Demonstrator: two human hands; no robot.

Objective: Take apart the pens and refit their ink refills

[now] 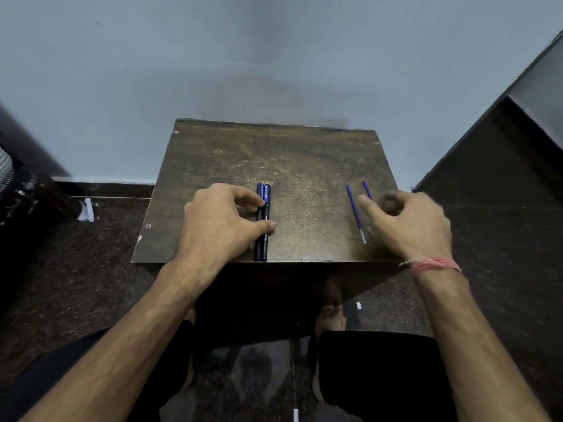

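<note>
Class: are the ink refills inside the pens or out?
Out: two refills lie bare on the table, apart from the pens.

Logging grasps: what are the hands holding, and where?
Left hand pinches the two pens mid-barrel on the table. Right hand, blurred, hovers by the refills; grip unclear.

Setting: probably a plain room in a home. Small worn wooden table [283, 166] against a bare pale blue wall [243, 56]; dark speckled stone floor [100, 254]; dark furniture edge [502, 147] at right.
</note>
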